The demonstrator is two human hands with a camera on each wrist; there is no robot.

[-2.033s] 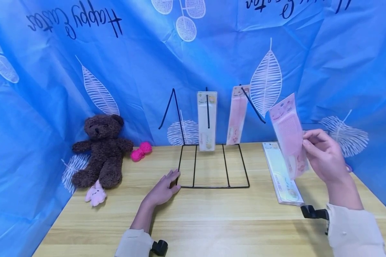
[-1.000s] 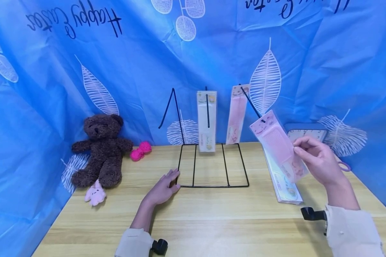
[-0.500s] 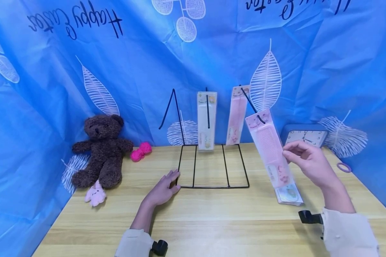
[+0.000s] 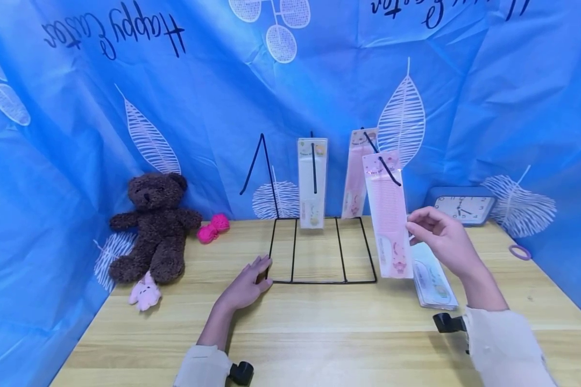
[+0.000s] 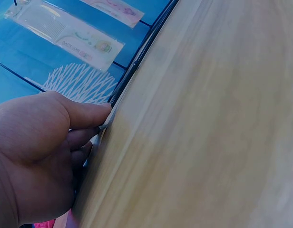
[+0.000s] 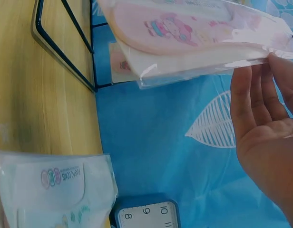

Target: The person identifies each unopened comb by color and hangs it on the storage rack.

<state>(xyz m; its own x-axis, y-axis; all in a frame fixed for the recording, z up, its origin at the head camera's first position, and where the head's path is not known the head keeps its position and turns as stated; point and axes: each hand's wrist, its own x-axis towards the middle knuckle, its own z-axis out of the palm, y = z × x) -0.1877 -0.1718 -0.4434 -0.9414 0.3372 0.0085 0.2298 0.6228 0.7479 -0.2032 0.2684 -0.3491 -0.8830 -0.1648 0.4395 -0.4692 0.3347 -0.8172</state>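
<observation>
My right hand (image 4: 443, 242) pinches the side edge of a packaged pink comb (image 4: 389, 220) between thumb and fingers. The tip of the right hook (image 4: 392, 176) on the black wire display rack (image 4: 317, 282) passes through the hole at the top of that package, which hangs nearly upright. Farther back on the same hook is another packaged pink comb (image 4: 355, 174). A packaged white comb (image 4: 312, 207) hangs on the middle hook; the left hook (image 4: 250, 165) is bare. My left hand (image 4: 244, 287) grips the rack's front left corner, its thumb (image 5: 92, 114) against the base wire.
Packaged combs (image 4: 433, 279) lie stacked on the table, right of the rack. Behind them stand a blue clock (image 4: 465, 208) and a purple ring (image 4: 519, 252). At left are a brown teddy bear (image 4: 155, 231), a pink bow (image 4: 213, 228) and a small pink plush (image 4: 145, 293).
My right hand has moved left with the pink comb, turning it more upright, and the hook has gone through the package hole. My left hand stays on the rack.
</observation>
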